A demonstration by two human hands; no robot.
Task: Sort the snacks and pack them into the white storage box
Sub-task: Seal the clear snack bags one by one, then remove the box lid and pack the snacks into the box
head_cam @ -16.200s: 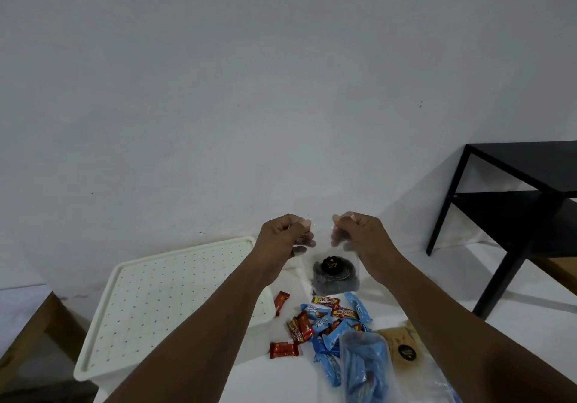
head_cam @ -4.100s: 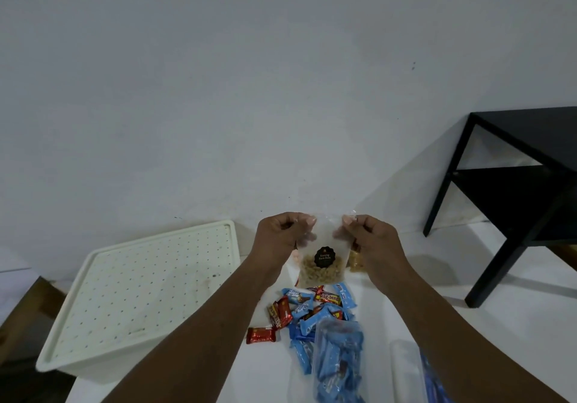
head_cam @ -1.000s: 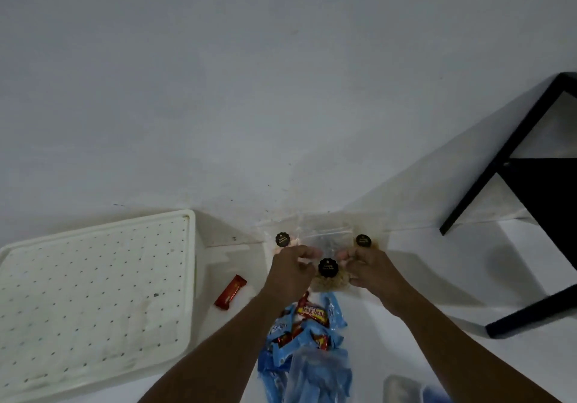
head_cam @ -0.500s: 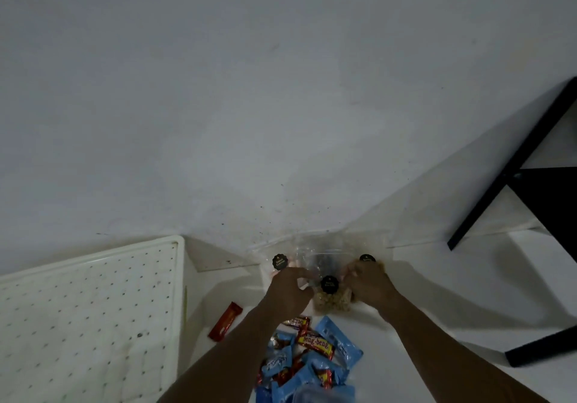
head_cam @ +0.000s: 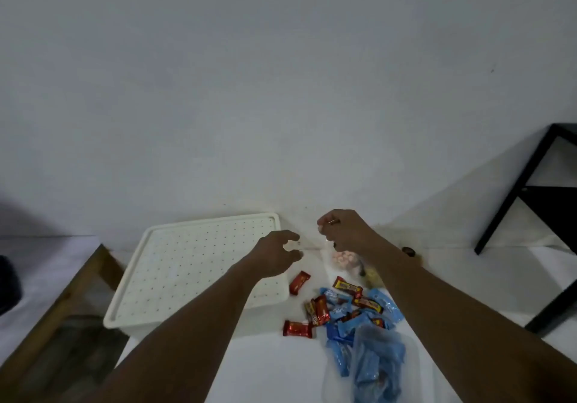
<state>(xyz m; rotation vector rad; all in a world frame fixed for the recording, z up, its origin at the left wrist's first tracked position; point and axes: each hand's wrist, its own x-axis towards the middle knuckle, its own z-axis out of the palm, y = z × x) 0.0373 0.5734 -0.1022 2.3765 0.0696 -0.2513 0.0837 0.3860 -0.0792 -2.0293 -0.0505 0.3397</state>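
The white storage box (head_cam: 193,262) stands at the left of the white table with its perforated lid on. My left hand (head_cam: 278,254) hovers over the box's right edge, fingers apart and holding nothing. My right hand (head_cam: 346,231) is raised near the wall, fingers pinched on the top of a clear snack pouch (head_cam: 342,258) with pinkish pieces hanging just below it. A pile of blue, red and yellow wrapped snacks (head_cam: 352,306) lies below the pouch. One red bar (head_cam: 299,282) lies beside the box and another (head_cam: 297,329) lies at its near corner.
A crumpled blue plastic bag (head_cam: 377,368) lies at the near edge. Another pouch with a black sticker (head_cam: 409,251) rests against the wall. A black shelf unit (head_cam: 546,215) stands to the right, and a wooden frame (head_cam: 62,309) is at the left of the table.
Both hands lifted off the pouches by the wall. My left hand let go and opened, moving left toward the box. My right hand rose, still pinching a clear pouch.
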